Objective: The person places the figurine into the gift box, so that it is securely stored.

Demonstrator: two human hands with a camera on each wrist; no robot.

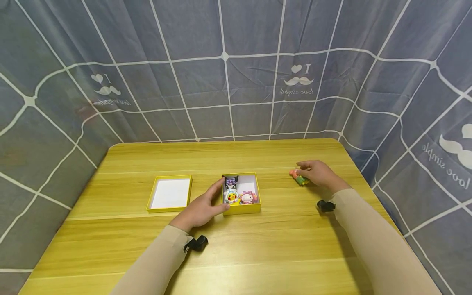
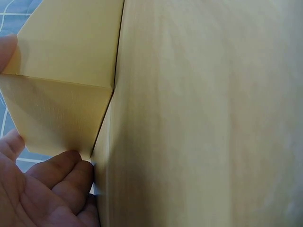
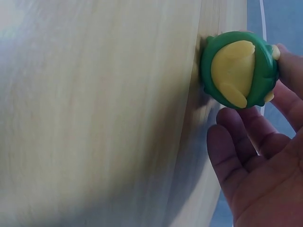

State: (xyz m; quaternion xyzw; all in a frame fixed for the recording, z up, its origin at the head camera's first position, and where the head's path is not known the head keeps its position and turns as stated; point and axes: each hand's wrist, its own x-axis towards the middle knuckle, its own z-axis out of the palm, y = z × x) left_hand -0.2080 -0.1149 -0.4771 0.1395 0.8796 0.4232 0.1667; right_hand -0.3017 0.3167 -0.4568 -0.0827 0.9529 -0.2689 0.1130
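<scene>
Green fig [image 3: 227, 71] in R hand [image 1: 321, 174], yellow box [image 1: 243, 209] steadied by L hand [image 1: 199, 209]

Green fig, pinkish at one end, w/ yellow bits on its rounded base, is tilted at the table's [image 1: 280, 246] R side, well apart from the box; can't tell if it's touching the wood. R thumb + forefinger are clamped on it, other fingers curled just below. L thumb + fingers bracket the box's left end. Inside: dark-purple fig [image 1: 231, 183], yellow-faced fig [image 1: 232, 197], pink-white fig [image 1: 248, 198]. Shallow yellow tray [image 1: 171, 193] w/ white inside sits left of it.

Handling: prob. light, hard plastic; smooth, so a bit slippery; won't squash, tho small nubs may chip. Best hold: thumb + forefinger across the fat green middle, clear of nubs. Box looks like stiff card, prob. light, may slide if knocked; hold low on opposite walls.
</scene>
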